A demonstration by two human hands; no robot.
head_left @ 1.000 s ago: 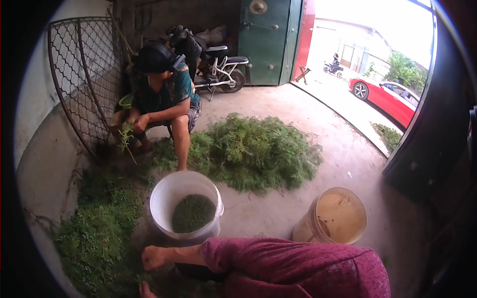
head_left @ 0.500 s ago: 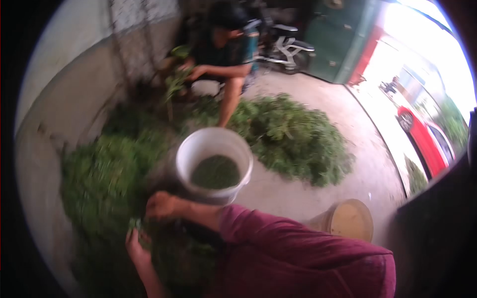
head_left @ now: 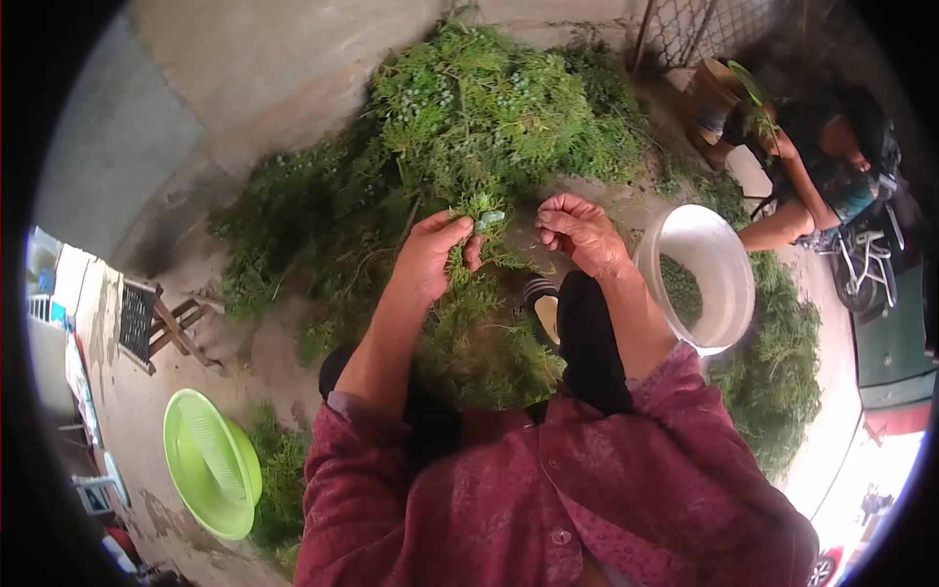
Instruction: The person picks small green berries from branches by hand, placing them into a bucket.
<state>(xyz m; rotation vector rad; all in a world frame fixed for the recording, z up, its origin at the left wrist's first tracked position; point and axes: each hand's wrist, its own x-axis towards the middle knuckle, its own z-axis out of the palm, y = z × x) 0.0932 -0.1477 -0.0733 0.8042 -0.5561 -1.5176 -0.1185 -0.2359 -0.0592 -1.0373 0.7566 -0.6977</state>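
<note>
A leafy green sprig with pale bluish berries [head_left: 492, 217] is pinched in my left hand [head_left: 430, 256], above the heap of cut branches. To the right of it, my right hand [head_left: 584, 235] has its thumb and fingertips pressed together. Whatever lies between those fingertips is too small to make out. Close by my right forearm stands a white plastic bucket [head_left: 722, 227], with small green bits [head_left: 681, 292] inside. Leafy branches [head_left: 489, 342] lie in front of me, between and around my knees.
A large pile of green branches [head_left: 489, 98] rests against the wall. At left are a light green basin [head_left: 210, 465] and a small wooden stool [head_left: 166, 328]. Another person [head_left: 812, 176] sits at the upper right holding a branch, near a parked motorbike [head_left: 866, 259].
The view has swung to the left, so the bucket and the other person now appear at right. My hands have come up into the middle, with the right now beside the sprig.
</note>
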